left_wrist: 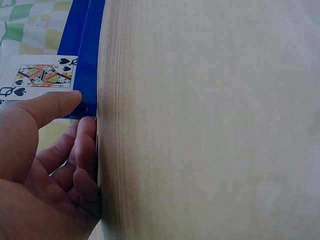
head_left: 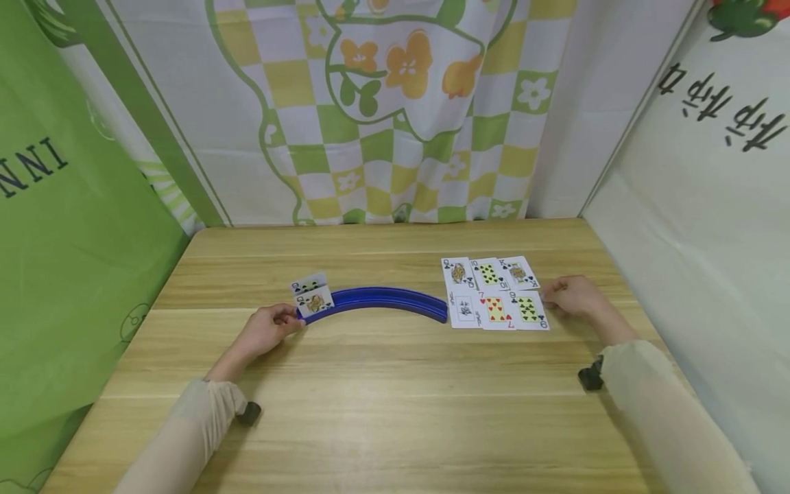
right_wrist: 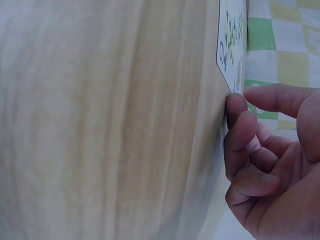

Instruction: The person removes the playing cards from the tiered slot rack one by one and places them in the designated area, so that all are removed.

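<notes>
Pickup of the nine of clubs (head_left: 529,310) looks to be the step in hand, judging by the right hand (head_left: 577,298) at its right edge. That hand's fingers are curled, with thumb and forefinger tips close together at the card's rim; whether they truly grip it, I cannot tell. The card lies at the right end of the near row, beside the seven of hearts (head_left: 496,310) and the joker (head_left: 464,311). A far row holds a queen (head_left: 458,274), a ten (head_left: 489,274) and a king (head_left: 520,273), all black-suited.

Left of them, the left hand (head_left: 262,336) pinches the left end of the blue holder (head_left: 389,298), thumb on top and fingers curled below, seemingly to steady it. The queen of spades (head_left: 316,302) stands there, with another black-pipped card (head_left: 311,280) behind it.

Lifting something so thin and flat would call for a fingertip under the edge and a clean pinch, without dragging the neighbours.

The holder is smooth and glossy, probably plastic, a grooved arc bowing toward the far side. The cards are stiff-looking rectangles with rounded corners and white borders. The surface (head_left: 401,425) has pale, streaky wood grain; beyond it, checked fabric (head_left: 382,147) hangs in soft folds.
</notes>
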Demonstrator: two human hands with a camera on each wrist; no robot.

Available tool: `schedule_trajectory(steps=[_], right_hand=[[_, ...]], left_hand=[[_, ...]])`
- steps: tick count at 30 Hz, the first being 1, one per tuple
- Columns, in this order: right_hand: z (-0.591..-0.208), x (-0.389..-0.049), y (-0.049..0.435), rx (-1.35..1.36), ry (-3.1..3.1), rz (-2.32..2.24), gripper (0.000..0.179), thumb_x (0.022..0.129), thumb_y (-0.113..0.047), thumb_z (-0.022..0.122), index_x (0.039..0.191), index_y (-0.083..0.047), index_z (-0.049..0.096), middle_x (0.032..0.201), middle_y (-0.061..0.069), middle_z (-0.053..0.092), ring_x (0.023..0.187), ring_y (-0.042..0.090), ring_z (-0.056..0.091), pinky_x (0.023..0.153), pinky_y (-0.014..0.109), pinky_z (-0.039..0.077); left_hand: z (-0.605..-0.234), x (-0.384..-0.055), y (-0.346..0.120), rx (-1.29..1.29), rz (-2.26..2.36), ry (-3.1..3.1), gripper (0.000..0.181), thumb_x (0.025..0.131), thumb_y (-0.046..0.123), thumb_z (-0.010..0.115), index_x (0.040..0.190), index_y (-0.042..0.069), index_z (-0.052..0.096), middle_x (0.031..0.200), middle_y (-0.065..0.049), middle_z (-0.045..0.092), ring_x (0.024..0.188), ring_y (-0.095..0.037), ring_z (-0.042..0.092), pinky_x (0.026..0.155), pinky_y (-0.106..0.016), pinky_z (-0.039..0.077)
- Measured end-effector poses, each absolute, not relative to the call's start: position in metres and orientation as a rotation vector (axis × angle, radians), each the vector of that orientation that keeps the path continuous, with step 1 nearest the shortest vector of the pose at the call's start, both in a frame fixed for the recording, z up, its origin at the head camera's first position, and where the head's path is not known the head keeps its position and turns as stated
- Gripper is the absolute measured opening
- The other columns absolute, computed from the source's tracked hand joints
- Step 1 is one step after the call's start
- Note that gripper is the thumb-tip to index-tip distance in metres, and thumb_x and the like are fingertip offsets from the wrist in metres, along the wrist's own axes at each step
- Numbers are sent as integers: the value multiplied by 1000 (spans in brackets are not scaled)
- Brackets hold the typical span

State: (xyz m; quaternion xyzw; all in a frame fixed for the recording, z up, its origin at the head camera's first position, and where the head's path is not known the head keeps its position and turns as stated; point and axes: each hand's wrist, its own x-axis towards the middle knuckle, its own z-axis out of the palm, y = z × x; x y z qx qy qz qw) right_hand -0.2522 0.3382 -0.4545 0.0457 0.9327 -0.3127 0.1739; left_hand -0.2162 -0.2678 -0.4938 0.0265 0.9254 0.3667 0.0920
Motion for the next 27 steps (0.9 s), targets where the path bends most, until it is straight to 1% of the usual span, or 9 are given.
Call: schedule_trajectory(steps=[5,11,14,19,23,27], right_hand=[[-453,-252,336,118,2659,-856,35,98,-25,56,117,4,63,101,16,72,78,16,65,69,26,46],[-450,-252,330,101,2652,-862,38,99,-30,57,120,1,62,102,14,71,80,18,65,73,30,44],[-448,-253,325,71,2661,-862,38,99,-31,57,120,-1,63,102,14,71,83,21,63,76,34,43],[-445,-254,318,30,2708,-840,39,98,-34,58,120,-3,64,100,13,71,93,27,61,81,40,44],[-444,-255,312,31,2687,-874,37,100,-32,55,119,-1,64,99,13,71,91,25,62,80,36,43],[-442,-255,304,40,2633,-971,34,101,-26,52,119,0,62,105,17,70,86,24,65,77,31,46]], left_hand=[[-494,-215,-267,76,1090,2745,40,92,27,71,119,-2,65,96,-10,70,83,-16,60,68,-25,48],[-492,-214,-267,74,1086,2747,40,92,26,70,119,-3,65,96,-10,70,83,-16,60,68,-26,48],[-492,-214,-266,70,1082,2745,40,92,27,70,119,-3,65,96,-10,70,83,-16,60,68,-26,48],[-491,-214,-266,67,1086,2744,39,92,26,71,118,-3,65,96,-10,70,82,-16,59,68,-25,48],[-491,-214,-266,72,1085,2747,40,92,26,71,118,-2,65,95,-10,70,82,-16,60,69,-26,48],[-491,-215,-266,77,1089,2755,39,92,26,71,118,-3,65,95,-10,70,82,-17,60,69,-26,48]])
